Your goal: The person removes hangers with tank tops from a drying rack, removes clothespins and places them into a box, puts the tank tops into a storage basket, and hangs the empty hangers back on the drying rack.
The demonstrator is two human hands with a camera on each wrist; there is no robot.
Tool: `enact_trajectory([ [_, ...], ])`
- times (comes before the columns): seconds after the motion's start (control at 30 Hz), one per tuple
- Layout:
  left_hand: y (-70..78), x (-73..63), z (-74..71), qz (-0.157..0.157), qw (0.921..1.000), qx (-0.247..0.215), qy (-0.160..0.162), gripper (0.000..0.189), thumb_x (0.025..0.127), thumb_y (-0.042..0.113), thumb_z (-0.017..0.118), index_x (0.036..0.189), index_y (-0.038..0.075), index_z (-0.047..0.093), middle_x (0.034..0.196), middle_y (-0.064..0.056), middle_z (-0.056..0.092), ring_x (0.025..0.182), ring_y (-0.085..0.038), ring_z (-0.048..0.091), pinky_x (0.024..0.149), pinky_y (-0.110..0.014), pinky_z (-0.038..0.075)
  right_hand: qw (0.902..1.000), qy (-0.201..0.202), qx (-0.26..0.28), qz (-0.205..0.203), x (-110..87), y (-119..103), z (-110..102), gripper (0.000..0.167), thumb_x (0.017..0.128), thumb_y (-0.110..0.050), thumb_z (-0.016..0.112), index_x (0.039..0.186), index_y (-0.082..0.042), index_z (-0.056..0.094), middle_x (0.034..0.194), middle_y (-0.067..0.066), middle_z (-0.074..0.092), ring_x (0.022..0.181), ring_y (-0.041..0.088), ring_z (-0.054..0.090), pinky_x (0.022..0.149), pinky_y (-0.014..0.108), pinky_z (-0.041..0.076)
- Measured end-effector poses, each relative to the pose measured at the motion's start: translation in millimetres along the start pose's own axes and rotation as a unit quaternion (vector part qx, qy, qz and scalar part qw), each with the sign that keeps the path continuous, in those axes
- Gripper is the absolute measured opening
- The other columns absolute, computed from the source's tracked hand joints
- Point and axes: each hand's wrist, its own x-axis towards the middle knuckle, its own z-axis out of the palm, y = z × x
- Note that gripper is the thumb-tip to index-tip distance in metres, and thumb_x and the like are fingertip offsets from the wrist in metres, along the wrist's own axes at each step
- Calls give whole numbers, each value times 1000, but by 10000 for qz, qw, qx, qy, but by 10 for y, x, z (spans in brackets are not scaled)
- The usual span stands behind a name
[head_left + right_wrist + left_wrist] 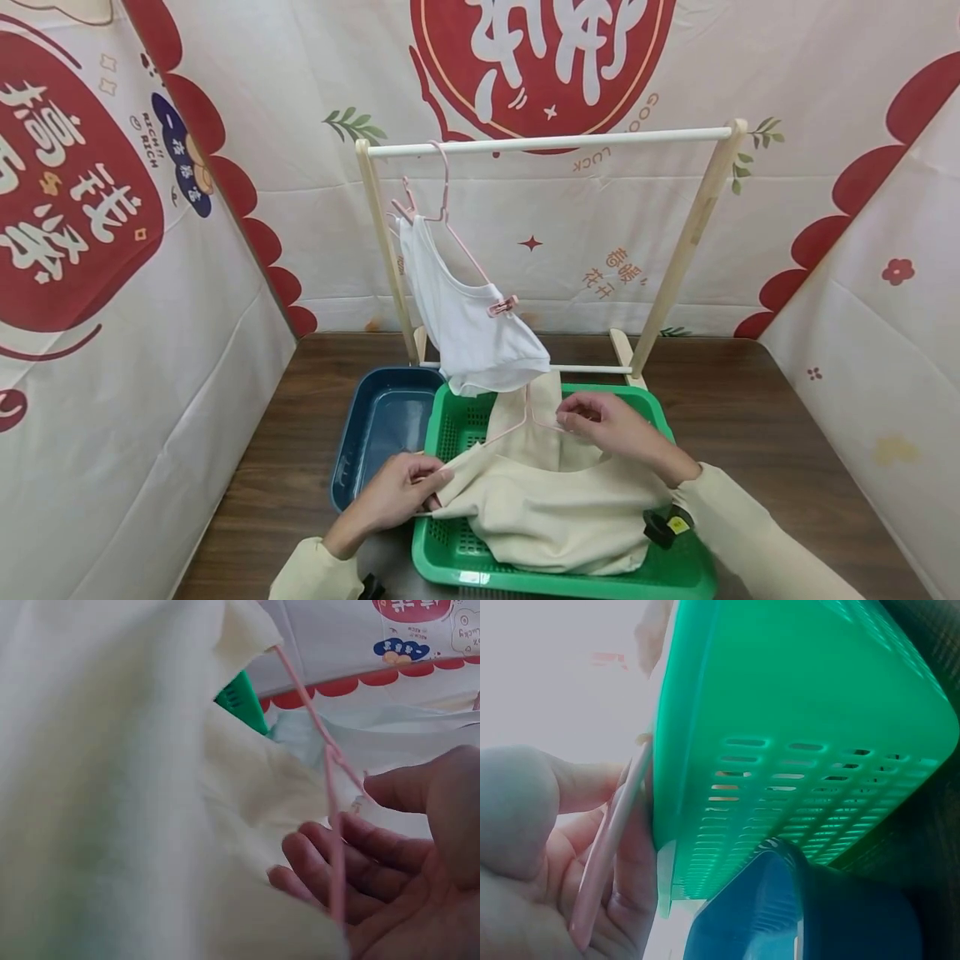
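In the head view, the cream garment (555,512) drapes in matte folds over the green basket (675,575); the left hand (393,493) pinches its edge, the right hand (611,427) hovering opposite. Left wrist: thumb and fingers hold a smooth, slim pink hanger (604,855). Right wrist: fingers bend loosely, thumb apart, beside its thin arm.

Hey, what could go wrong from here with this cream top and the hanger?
The cream top might slip off the lower hanger: the left hand grips it, but the right hand's fingers look loose.

The white top hangs low over the basket, so lifting the lower hanger could bump or snag it.
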Motion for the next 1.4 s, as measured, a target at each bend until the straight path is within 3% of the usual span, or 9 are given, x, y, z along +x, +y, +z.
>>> enact_trajectory([
  [0.17, -7, 1, -2, 90, 9999, 125, -36, 25, 99, 33, 61, 87, 16, 74, 67, 2, 66, 57, -7, 60, 49, -21, 46, 9978, -568, 196, -263, -61, 42, 38, 21, 102, -20, 58, 103, -3, 69, 93, 12, 70, 81, 9, 65, 73, 30, 56],
  [0.33, -19, 5, 0, 179, 9995, 246, -33, 25, 100, 34, 60, 87, 19, 74, 67, 4, 66, 58, -7, 61, 49, -21, 46, 9942, -815, 491, -496, -91, 55, 53, 23, 102, -20, 57, 99, 0, 68, 83, 11, 69, 76, 18, 69, 70, 34, 58],
  [0.57, 7, -18, -4, 217, 9997, 140, -9, 24, 99, 32, 60, 90, 16, 75, 73, 1, 66, 60, -7, 62, 50, -21, 47, 9887, -1030, 1051, -284, -124, 64, 27, 22, 101, -9, 56, 108, 10, 65, 80, 20, 69, 66, 24, 70, 64, 41, 59],
  [0.73, 0, -19, 11, 209, 9996, 173, 57, 22, 100, 27, 60, 91, 14, 75, 76, -1, 67, 60, -6, 61, 50, -20, 46, 9892, -993, 1059, -210, -149, 52, 19, 22, 100, -6, 57, 110, 12, 65, 79, 18, 69, 63, 21, 69, 61, 35, 59],
  [0.9, -17, -6, 26, 257, 9991, 310, 114, 21, 101, 22, 58, 91, 12, 75, 78, -3, 66, 59, -7, 60, 50, -20, 45, 9933, -842, 719, -336, -159, 53, 12, 21, 99, -13, 61, 104, 5, 70, 71, 8, 67, 56, 14, 63, 52, 28, 55],
  [1.13, 40, -43, 3, 367, 9992, 154, -6, 20, 99, 29, 62, 94, 16, 77, 79, -1, 67, 63, -9, 64, 53, -21, 48, 9952, -692, 494, -495, -211, -5, -33, 16, 99, -21, 62, 91, -12, 73, 62, -3, 58, 47, 7, 55, 45, 26, 49],
  [1.4, 31, -23, -14, 664, 9973, 302, -36, 24, 100, 35, 59, 92, 20, 76, 74, 4, 69, 64, -9, 65, 56, -25, 52, 9949, -514, 194, -841, -280, -100, -109, 15, 99, -14, 60, 96, -9, 74, 55, -3, 50, 45, 2, 47, 44, 23, 41],
])
